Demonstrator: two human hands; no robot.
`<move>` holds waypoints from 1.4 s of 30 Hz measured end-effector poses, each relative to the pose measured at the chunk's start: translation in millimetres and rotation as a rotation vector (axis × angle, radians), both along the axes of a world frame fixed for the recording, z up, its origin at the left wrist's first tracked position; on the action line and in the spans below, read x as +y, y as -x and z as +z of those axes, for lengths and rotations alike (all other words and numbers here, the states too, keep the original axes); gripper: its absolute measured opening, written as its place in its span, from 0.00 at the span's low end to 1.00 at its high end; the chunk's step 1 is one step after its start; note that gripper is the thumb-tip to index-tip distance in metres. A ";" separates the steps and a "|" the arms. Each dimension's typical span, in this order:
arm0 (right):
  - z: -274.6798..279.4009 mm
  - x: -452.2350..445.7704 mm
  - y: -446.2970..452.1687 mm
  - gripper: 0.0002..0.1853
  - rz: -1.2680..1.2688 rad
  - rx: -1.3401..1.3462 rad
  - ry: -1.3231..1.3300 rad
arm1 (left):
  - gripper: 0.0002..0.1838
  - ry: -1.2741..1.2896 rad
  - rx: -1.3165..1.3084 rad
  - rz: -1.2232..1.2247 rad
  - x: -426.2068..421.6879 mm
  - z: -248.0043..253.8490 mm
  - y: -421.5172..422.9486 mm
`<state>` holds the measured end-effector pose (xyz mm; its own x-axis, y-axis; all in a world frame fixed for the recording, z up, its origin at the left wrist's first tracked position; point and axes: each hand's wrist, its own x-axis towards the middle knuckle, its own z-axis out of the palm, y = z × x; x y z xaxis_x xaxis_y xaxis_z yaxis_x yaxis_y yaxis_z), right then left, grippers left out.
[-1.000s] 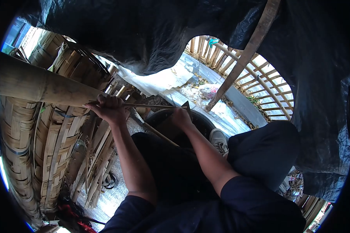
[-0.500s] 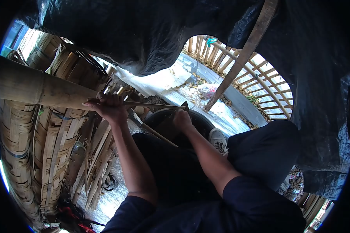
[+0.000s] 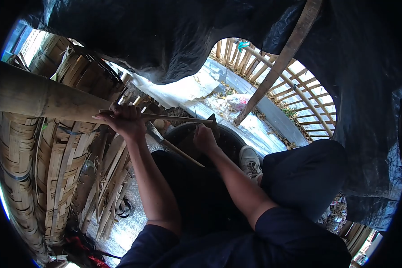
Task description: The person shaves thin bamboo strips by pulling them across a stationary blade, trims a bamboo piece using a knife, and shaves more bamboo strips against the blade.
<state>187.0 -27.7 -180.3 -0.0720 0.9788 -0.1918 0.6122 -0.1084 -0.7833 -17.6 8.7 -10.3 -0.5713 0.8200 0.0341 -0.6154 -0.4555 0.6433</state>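
My left hand (image 3: 128, 123) is closed around a thin bamboo strip (image 3: 178, 118), beside a thick bamboo pole (image 3: 44, 98). The strip reaches right, its far end just above my right hand (image 3: 205, 137). That hand is a closed fist; what it grips is hidden. A dark, flat, pointed piece (image 3: 215, 127), perhaps a blade, shows beside the fist and touches or nearly touches the strip's end. Below the strip, a long-handled tool with a pale blade (image 3: 153, 131) and wooden handle (image 3: 183, 154) slants toward my lap. A round black tub (image 3: 236, 137) sits under my hands.
Woven bamboo baskets (image 3: 20, 174) stand along the left, with split bamboo pieces (image 3: 106, 201) beside them. Black plastic sheeting (image 3: 134, 40) hangs overhead and to the right. A wooden slat (image 3: 281, 62) slants down in front of a bamboo fence (image 3: 310, 96). My shoe (image 3: 250, 161) is beside the tub.
My right hand has drawn slightly back toward me and left, away from the strip's end, showing more of the dark pointed piece. My left hand has stayed nearly in place.
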 end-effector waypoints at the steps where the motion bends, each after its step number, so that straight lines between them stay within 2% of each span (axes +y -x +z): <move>1: 1.7 5.9 -6.4 0.16 0.045 -0.053 0.043 | 0.35 -0.011 -0.023 -0.010 -0.6 0.5 0.6; 2: 4.4 9.6 -13.6 0.16 0.088 -0.104 0.082 | 0.35 -0.012 -0.022 -0.010 -1.1 -0.8 1.6; 5: -44.7 17.5 -50.0 0.16 0.140 -0.146 0.117 | 0.34 -0.064 0.014 -0.053 -1.1 -3.6 3.3; 6: -41.3 20.6 -47.3 0.16 0.139 -0.146 0.112 | 0.34 -0.050 0.015 -0.047 0.7 -2.2 0.5; 8: -26.3 20.9 -36.3 0.17 0.363 -0.286 0.034 | 0.34 -0.030 0.012 -0.040 0.8 -2.2 -0.5; 9: -19.0 18.7 -28.9 0.17 0.365 -0.286 0.038 | 0.34 -0.040 0.016 -0.041 -0.4 -2.5 2.0; 11: -8.9 14.2 -16.3 0.18 0.090 -0.144 0.150 | 0.35 -0.049 0.020 -0.039 -1.9 -3.7 4.0; 14: -80.7 9.7 -55.8 0.18 0.135 -0.266 0.193 | 0.35 -0.018 0.016 -0.009 -0.2 -4.5 3.4; 16: -82.9 4.8 -66.0 0.19 0.108 -0.248 0.243 | 0.34 -0.054 0.007 -0.086 0.7 -2.5 0.1; 18: -89.2 4.5 -60.9 0.21 0.068 -0.199 0.173 | 0.33 -0.089 -0.003 -0.084 -0.2 3.1 -8.2; 19: -73.8 6.9 -55.2 0.21 0.073 -0.199 0.167 | 0.32 -0.128 -0.016 -0.081 0.2 6.5 -11.0; 21: -52.7 8.7 -42.0 0.22 -0.202 0.033 0.464 | 0.32 -0.156 0.009 -0.107 -0.5 4.6 -7.1; 22: -54.4 13.1 -42.1 0.22 -0.201 0.037 0.464 | 0.31 -0.177 0.032 -0.140 -1.1 3.3 -5.2; 24: -54.5 24.3 -45.8 0.22 -0.433 0.391 0.630 | 0.30 -0.140 0.035 -0.108 -2.4 2.8 -4.6; 25: -47.3 28.8 -48.3 0.22 -0.439 0.392 0.631 | 0.29 -0.105 0.034 -0.077 -2.5 3.2 -6.0; 27: -37.4 40.7 -56.5 0.21 -0.708 0.645 0.619 | 0.28 -0.135 0.119 -0.105 -1.7 2.2 -4.7; 28: -35.2 45.6 -61.0 0.21 -0.714 0.648 0.614 | 0.27 -0.166 0.206 -0.124 -0.7 1.0 -4.6; 31: -29.2 55.0 -75.3 0.20 -0.778 0.773 0.599 | 0.25 -0.229 0.222 -0.115 2.7 -1.0 -10.7; 35: -15.5 56.4 -84.1 0.21 -0.795 0.838 0.572 | 0.24 -0.235 0.257 -0.110 -0.3 10.3 -23.6; 38: -16.0 57.5 -82.3 0.22 -0.792 0.852 0.571 | 0.26 -0.147 0.252 -0.117 -3.8 16.1 -24.0; 41: 2.9 55.2 -60.3 0.15 -0.535 0.500 0.557 | 0.29 -0.113 0.254 -0.158 -7.1 9.4 -15.9; 42: 13.4 51.9 -51.7 0.16 -0.389 0.423 0.512 | 0.31 -0.132 0.224 -0.174 -7.9 11.5 -18.5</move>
